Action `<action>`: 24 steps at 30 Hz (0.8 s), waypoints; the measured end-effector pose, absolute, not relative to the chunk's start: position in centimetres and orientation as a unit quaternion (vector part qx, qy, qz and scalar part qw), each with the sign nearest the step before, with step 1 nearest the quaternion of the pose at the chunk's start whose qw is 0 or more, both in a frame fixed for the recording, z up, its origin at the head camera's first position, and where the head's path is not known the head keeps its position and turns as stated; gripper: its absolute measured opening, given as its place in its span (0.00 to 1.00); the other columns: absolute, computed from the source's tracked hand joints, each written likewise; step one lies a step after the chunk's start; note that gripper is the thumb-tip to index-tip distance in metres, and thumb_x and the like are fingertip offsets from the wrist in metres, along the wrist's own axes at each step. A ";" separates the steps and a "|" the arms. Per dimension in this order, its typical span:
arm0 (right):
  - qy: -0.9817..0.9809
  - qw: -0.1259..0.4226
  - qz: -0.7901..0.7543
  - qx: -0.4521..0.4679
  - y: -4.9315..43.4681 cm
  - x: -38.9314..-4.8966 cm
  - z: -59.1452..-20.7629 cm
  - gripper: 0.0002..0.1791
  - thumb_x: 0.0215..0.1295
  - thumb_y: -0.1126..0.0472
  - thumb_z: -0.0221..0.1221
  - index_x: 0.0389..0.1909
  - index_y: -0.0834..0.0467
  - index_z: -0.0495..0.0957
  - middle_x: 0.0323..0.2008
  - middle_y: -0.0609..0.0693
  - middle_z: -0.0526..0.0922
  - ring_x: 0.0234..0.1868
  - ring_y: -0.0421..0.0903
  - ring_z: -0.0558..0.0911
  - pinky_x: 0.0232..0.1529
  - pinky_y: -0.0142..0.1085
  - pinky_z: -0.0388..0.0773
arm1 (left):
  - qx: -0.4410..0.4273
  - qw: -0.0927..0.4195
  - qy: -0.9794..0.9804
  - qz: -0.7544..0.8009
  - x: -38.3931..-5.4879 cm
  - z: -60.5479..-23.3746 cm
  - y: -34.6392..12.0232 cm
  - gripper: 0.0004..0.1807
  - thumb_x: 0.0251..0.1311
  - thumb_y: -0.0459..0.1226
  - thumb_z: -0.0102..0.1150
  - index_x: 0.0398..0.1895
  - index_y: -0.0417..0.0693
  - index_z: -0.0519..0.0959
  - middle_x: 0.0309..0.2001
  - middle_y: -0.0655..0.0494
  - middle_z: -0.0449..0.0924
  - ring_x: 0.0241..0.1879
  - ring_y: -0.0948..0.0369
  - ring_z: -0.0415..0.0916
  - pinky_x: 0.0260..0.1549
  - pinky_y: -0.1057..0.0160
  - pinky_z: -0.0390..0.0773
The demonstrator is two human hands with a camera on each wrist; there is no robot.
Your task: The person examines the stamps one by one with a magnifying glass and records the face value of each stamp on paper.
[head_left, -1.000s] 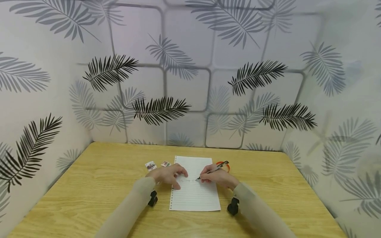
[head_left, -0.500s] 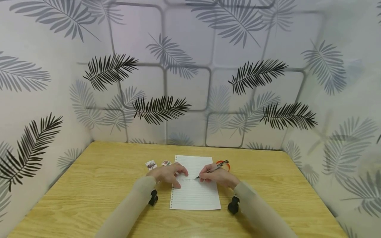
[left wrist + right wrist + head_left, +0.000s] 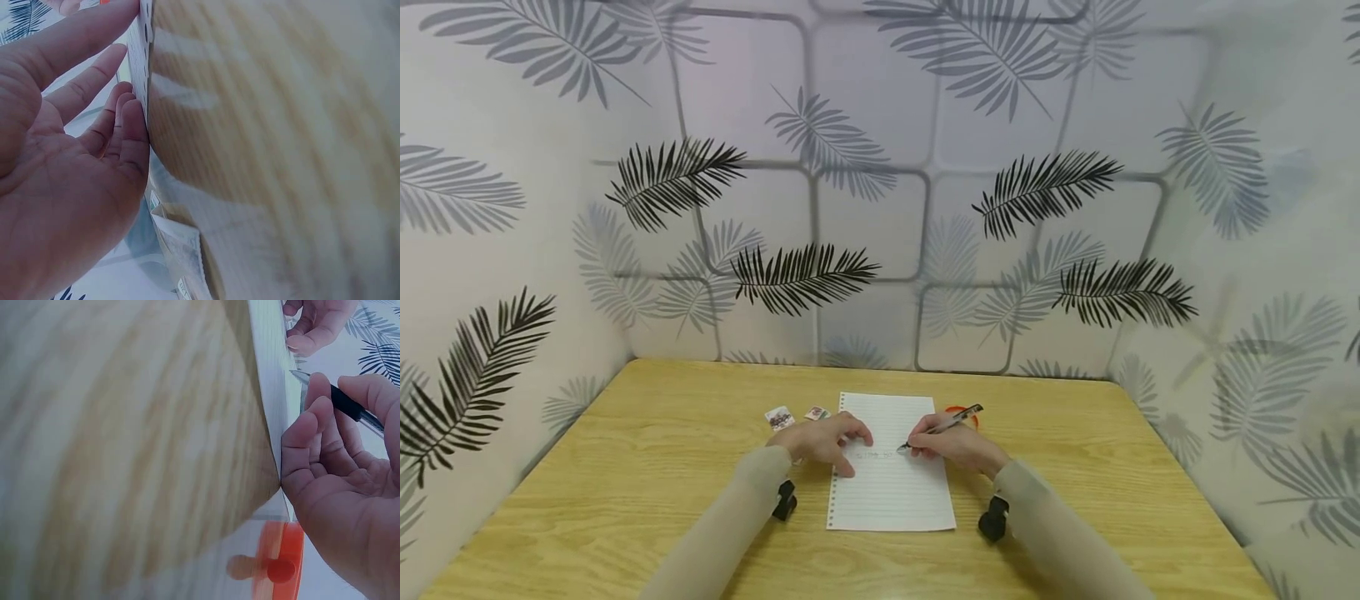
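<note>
A sheet of lined paper [image 3: 891,500] with punched holes down its left edge lies on the table, with a short line of faint handwriting [image 3: 874,455] across its middle. My right hand [image 3: 958,446] pinches a pen [image 3: 955,418] between thumb and fingers, its tip at the right end of that line. In the right wrist view the pen's black grip [image 3: 345,403] shows, and the tip looks close to the sheet. My left hand [image 3: 823,440] rests on the sheet's left side, fingers spread and loosely bent, holding nothing. The left wrist view shows its palm [image 3: 69,200].
Two small printed paper pieces [image 3: 779,417] lie behind my left hand. Partly hidden behind my right hand is an orange, round-edged object [image 3: 958,410], whose knob [image 3: 281,570] shows in the right wrist view. A leaf-patterned curtain [image 3: 865,208] stands behind the wooden table [image 3: 625,483].
My right hand and the pen have shifted slightly to the right along the line, and the handwriting reaches a bit further right. The left hand stays in place.
</note>
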State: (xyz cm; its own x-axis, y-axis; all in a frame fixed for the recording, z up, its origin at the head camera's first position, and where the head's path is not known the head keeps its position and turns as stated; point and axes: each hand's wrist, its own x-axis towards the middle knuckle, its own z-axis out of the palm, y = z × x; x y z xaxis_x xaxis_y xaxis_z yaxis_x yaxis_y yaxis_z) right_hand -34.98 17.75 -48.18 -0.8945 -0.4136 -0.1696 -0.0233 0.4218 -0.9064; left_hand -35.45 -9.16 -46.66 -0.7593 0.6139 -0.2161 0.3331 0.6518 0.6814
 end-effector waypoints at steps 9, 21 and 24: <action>0.833 0.190 -0.500 -0.140 17.8 -34.8 -48.1 0.08 0.67 0.57 0.61 0.36 0.59 0.79 0.31 0.46 0.84 0.31 0.41 0.76 0.36 0.32 0.72 | 0.241 0.240 0.878 0.338 -35.5 -46.8 -9.3 0.26 0.50 0.30 0.72 0.52 0.56 0.77 0.60 0.56 0.66 0.63 0.52 0.63 0.64 0.49 0.64; 0.836 0.189 -0.499 -0.129 17.7 -34.7 -47.9 0.09 0.68 0.57 0.60 0.37 0.59 0.79 0.31 0.47 0.85 0.31 0.41 0.75 0.36 0.33 0.71 | 0.242 0.241 0.873 0.348 -35.4 -46.6 -9.3 0.25 0.48 0.31 0.74 0.50 0.58 0.78 0.59 0.57 0.67 0.62 0.52 0.63 0.64 0.48 0.63; 0.835 0.189 -0.500 -0.134 17.7 -34.7 -48.0 0.09 0.68 0.57 0.60 0.37 0.59 0.79 0.31 0.47 0.85 0.31 0.41 0.75 0.36 0.33 0.71 | 0.252 0.237 0.877 0.334 -35.4 -46.6 -9.3 0.25 0.50 0.32 0.73 0.51 0.58 0.78 0.58 0.57 0.67 0.62 0.53 0.64 0.64 0.49 0.64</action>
State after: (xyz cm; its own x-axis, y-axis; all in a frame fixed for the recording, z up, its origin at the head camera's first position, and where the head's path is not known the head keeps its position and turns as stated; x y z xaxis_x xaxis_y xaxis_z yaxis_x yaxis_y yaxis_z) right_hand -34.69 17.71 -48.00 -0.8924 -0.4130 -0.1817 -0.0347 0.4644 -0.8849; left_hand -35.38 -9.28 -46.57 -0.7613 0.5996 -0.2467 0.2831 0.6497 0.7055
